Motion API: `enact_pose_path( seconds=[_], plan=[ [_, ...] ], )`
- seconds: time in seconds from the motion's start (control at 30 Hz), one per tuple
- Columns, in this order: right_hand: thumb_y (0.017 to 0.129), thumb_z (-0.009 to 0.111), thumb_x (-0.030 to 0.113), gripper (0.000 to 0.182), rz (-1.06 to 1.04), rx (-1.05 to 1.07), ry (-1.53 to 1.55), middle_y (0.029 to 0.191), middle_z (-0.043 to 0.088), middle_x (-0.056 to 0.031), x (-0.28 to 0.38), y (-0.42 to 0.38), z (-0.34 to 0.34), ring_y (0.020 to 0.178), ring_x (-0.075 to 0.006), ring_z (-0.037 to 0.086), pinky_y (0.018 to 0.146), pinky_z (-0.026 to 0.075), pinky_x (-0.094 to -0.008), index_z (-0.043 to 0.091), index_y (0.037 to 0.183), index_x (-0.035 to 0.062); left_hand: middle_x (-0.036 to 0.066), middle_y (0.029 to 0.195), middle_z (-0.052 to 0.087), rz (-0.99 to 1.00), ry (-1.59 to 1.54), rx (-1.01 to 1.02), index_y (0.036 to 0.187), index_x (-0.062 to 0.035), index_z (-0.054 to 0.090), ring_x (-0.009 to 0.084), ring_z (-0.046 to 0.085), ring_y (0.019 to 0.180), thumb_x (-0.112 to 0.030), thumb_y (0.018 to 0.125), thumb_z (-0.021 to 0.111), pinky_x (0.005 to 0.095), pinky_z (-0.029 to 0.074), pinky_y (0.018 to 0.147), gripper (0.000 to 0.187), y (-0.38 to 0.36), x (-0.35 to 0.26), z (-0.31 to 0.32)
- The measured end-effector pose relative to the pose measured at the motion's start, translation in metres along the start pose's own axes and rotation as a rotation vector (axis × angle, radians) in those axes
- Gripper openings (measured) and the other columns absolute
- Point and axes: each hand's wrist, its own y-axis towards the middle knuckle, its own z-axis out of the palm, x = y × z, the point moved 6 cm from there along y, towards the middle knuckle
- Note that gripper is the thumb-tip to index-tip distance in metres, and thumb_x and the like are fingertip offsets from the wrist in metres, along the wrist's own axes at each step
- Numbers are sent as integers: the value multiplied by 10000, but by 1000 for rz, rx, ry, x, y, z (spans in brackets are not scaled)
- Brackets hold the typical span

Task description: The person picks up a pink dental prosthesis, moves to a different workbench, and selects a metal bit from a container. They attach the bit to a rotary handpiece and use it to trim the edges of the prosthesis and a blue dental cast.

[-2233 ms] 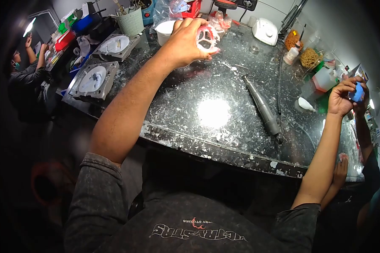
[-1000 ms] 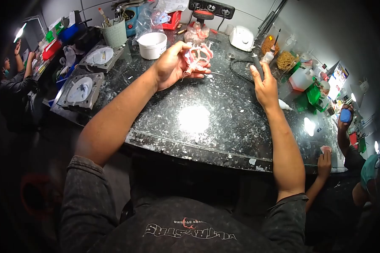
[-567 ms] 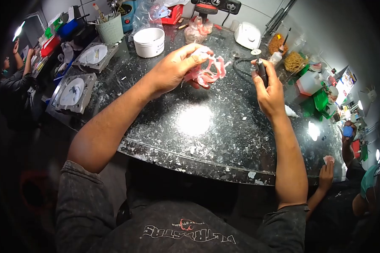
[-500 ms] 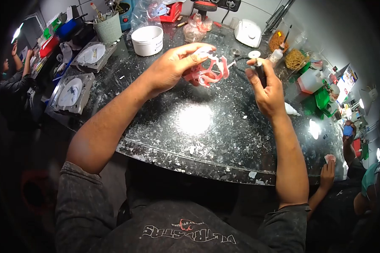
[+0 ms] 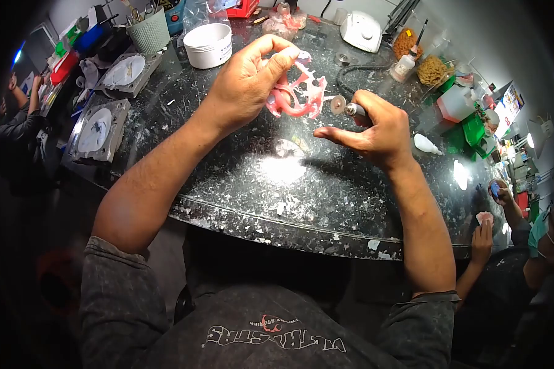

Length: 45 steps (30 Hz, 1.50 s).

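Observation:
High over the dark workbench [image 5: 240,178], my left hand [image 5: 243,83] pinches a pink acrylic denture piece [image 5: 297,111] with thin branching sprues between thumb and fingers. My right hand [image 5: 385,132] has its fingers curled around a rotary handpiece [image 5: 361,115], the thumb stretched out to the left underneath. A small round cutting disc [image 5: 338,104] is fitted at the handpiece's tip. It sits close beside the right edge of the denture piece, near the end of a sprue. The palm hides most of the handpiece's body.
Two metal flasks [image 5: 98,132] with white plaster stand on the left. A white tub [image 5: 208,46] is behind my left hand. Toward the back right are a white control box [image 5: 360,31], a cord [image 5: 351,72] and a dropper bottle [image 5: 403,67]. A co-worker's hand [image 5: 483,240] rests at the right.
My right hand has turned the handpiece so its disc points left, bringing it up to the denture piece; the thumb now extends outward. My left hand has tilted the denture piece and shifted slightly up.

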Motion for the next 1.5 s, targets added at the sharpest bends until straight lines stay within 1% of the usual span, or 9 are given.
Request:
enact_pose_path(
  seconds=[0.07,0.27,0.5,0.57,0.87,1.07,1.3,1.37,1.5],
  plan=[
    [620,839,586,617,-1,-37,-71,575,507,-33,2,0,-2,503,-210,560,462,440,-331,485,634,81,-11,706,567,-28,-13,-19,1115,-44,558,38,592,571,-292,1035,492,159,452,487,269,0,4,0],
    [644,825,576,595,-14,-130,-84,564,512,-33,3,-1,-4,503,-219,571,465,452,-340,491,627,84,2,714,586,-42,-10,8,1120,-42,552,37,597,576,-298,1043,471,156,455,507,279,-1,9,4],
    [655,799,603,599,6,-101,-139,556,519,-35,2,-2,-5,504,-223,585,464,457,-345,497,620,87,2,733,582,-11,-15,-27,1127,-36,550,34,589,592,-273,1045,470,156,460,521,263,-3,5,7],
    [654,791,618,613,16,-74,-149,556,518,-34,2,-2,-5,506,-222,588,461,454,-346,490,616,85,-1,746,575,-37,5,-20,1133,-35,550,31,581,603,-263,1042,478,155,457,527,256,-5,3,7],
    [651,771,656,644,17,-62,-149,553,516,-32,0,-3,-2,490,-214,576,453,448,-342,477,604,84,-13,732,557,-20,27,-21,1142,-39,554,23,559,594,-260,1040,485,155,448,522,253,-5,4,8],
    [658,767,653,644,23,-39,-150,559,515,-41,0,-3,-1,492,-224,573,453,445,-348,475,604,82,-17,733,560,-46,28,-16,1142,-42,548,18,554,590,-264,1042,480,150,451,519,253,-7,-2,11],
    [668,766,646,640,3,-59,-141,557,507,-45,0,-4,0,487,-225,563,454,436,-351,476,604,79,-16,735,566,-15,25,-14,1132,-46,546,19,564,594,-270,1043,476,151,451,516,251,-6,1,8],
    [668,764,649,641,20,-44,-114,555,502,-44,-1,-4,1,482,-224,554,452,431,-346,479,605,79,78,866,653,-21,23,20,1092,-40,516,90,649,604,-271,1035,489,179,480,491,240,-4,3,7],
    [667,764,650,641,29,-33,-111,554,499,-44,-1,-4,1,479,-224,548,450,428,-341,481,606,78,59,833,633,-43,3,24,1091,-39,515,86,645,600,-275,1035,490,179,479,488,244,-5,2,8]
  ],
)
